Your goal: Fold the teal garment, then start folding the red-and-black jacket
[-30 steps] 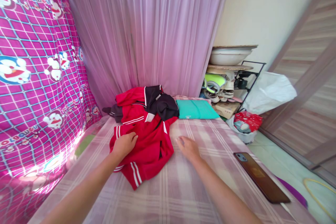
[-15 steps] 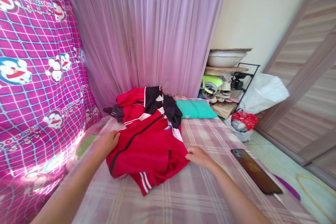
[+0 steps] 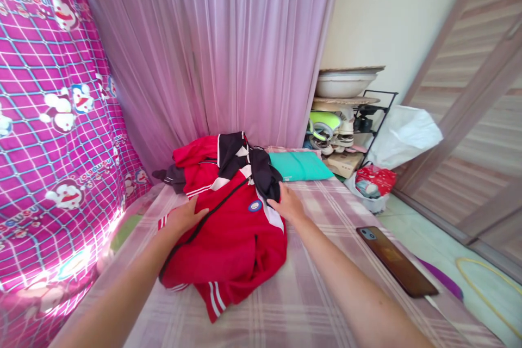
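A red jacket (image 3: 228, 239) with a dark zip, white stripes and a round blue badge lies on the bed, its front upward and its lower part rumpled. My left hand (image 3: 185, 220) rests on its left front beside the zip, thumb and fingers apart. At the right shoulder, my right hand (image 3: 290, 205) has its thumb on the black sleeve and its fingers at the outer edge, closed on the cloth. More red and black clothing (image 3: 199, 149) is heaped at the jacket's far end, and I cannot tell where one piece ends.
A turquoise folded item (image 3: 302, 166) lies behind, on the right. On the bed's right edge is a phone (image 3: 397, 261) with a white cable. Past it stands a rack (image 3: 377, 130) with shoes and a basin (image 3: 346, 84). A purple curtain (image 3: 212, 54) hangs at the back.
Both hands have let go of the jacket's lower sides and moved up it, the right one to the shoulder. The jacket front now lies flatter, and its badge shows fully.
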Tool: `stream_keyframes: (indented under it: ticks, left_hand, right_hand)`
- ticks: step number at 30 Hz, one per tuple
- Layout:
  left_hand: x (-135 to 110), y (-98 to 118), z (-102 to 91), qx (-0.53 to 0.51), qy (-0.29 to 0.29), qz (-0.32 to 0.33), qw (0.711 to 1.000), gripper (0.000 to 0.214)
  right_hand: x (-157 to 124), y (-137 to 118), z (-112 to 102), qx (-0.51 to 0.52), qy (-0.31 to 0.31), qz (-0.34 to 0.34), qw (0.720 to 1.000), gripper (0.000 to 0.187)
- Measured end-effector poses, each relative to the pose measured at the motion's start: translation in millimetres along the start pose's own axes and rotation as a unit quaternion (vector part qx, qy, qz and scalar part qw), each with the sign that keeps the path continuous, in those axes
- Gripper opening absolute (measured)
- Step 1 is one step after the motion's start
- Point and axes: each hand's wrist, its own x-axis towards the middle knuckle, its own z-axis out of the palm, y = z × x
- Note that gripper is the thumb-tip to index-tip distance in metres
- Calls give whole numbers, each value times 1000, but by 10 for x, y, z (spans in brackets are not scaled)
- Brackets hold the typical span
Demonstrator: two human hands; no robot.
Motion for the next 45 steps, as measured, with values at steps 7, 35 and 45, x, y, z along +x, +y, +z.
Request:
stream_keyframes:
  ticks: [7, 35, 45]
  left_hand:
    - [-28, -104, 250, 32, -47, 23, 998, 54]
    - [-72, -428, 93, 49, -89, -3, 995, 70]
    - [40, -661, -11, -30, -42, 6, 999, 71]
  right_hand:
    - [164, 25, -51, -32, -61, 66, 995, 34]
    - [-87, 483, -336, -69, -157, 78, 982, 49]
    - [-607, 1249, -1125, -239, -213, 146, 936, 31]
